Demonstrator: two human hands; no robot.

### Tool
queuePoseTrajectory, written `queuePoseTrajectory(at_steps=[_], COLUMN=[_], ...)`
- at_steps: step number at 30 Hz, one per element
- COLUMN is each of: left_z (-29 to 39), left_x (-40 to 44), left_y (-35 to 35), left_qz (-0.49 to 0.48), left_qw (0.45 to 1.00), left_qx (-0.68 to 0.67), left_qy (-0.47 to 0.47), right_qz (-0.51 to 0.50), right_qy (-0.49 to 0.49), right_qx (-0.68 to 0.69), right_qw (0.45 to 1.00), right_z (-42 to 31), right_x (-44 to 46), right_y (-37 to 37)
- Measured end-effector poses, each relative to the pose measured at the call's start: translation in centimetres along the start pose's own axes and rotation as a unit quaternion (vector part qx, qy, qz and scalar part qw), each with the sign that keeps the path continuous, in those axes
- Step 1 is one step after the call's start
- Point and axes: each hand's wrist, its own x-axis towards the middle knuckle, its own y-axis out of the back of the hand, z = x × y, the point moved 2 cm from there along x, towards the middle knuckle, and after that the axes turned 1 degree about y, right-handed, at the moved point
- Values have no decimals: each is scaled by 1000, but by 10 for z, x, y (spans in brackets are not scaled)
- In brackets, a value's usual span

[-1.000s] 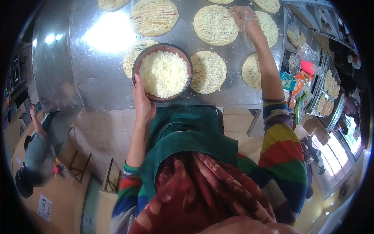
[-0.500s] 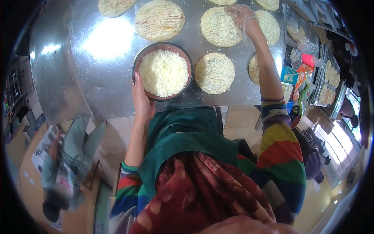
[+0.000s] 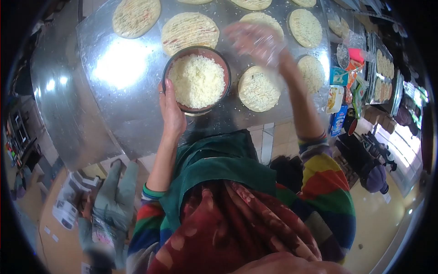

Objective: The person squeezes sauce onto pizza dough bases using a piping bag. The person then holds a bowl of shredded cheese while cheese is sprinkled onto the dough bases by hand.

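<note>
My left hand [image 3: 173, 112] grips the near-left side of a round brown bowl [image 3: 226, 73] with a dark rim. Grated white cheese [image 3: 196, 82] fills the bowl. My right hand [image 3: 258, 43], in a clear plastic glove, is smeared by motion to the right of the bowl, so its fingers cannot be read. It hovers above the pizzas, partly covering a cheese-topped pizza [image 3: 264, 19] behind it. Closer to me lies another cheese-sprinkled pizza [image 3: 258, 91]. Left of my right hand, a pizza with streaks of sauce [image 3: 189, 32] sits just beyond the bowl.
More pizzas [image 3: 305, 28] lie around the metal table [image 3: 132, 105]. Packets and a blue box [image 3: 338, 119] stand past its right edge, near trays of dough pieces [image 3: 384, 64]. A person in grey-green clothes [image 3: 116, 196] is at lower left, and another in a purple cap [image 3: 376, 178] at right.
My right hand has moved left, from over a far pizza toward the bowl, and is now blurred. My left hand still holds the bowl. The view has shifted slightly.
</note>
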Motion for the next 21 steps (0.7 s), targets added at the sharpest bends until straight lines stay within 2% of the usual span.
queuePoseTrajectory(at_steps=[1, 2, 4, 7, 11, 14, 17, 19, 21], left_z=[0, 0, 5, 6, -3, -2, -3, -4, -6], left_x=[4, 7, 10, 20, 28, 26, 29, 34, 36], left_y=[-3, -8, -19, -19, -15, -32, -43, -46, -53], left_qz=[-11, -21, -29, -59, -36, -51, -62, -71, -70], left_qw=[1000, 1000, 999, 998, 998, 994, 993, 995, 996], left_qx=[0, -1, 30, 32, 56, 92, 96, 72, 55], left_qy=[-4, -9, -18, 7, 20, -4, -5, 3, 8], right_qz=[-27, -24, 16, 12, -79, -32, -85, -85, -112], right_qy=[42, 139, 190, 173, 99, 100, 38, -4, -38], right_qx=[-22, -144, -261, -256, -216, -207, -127, 44, 213], right_qw=[999, 979, 946, 951, 968, 973, 988, 995, 970], right_z=[-13, -25, -12, -21, -6, -2, -4, 8, 12], right_x=[-10, -18, -22, -36, -47, -48, -36, -32, -26], right_y=[-20, -45, -94, -107, -90, -82, -75, -64, -43])
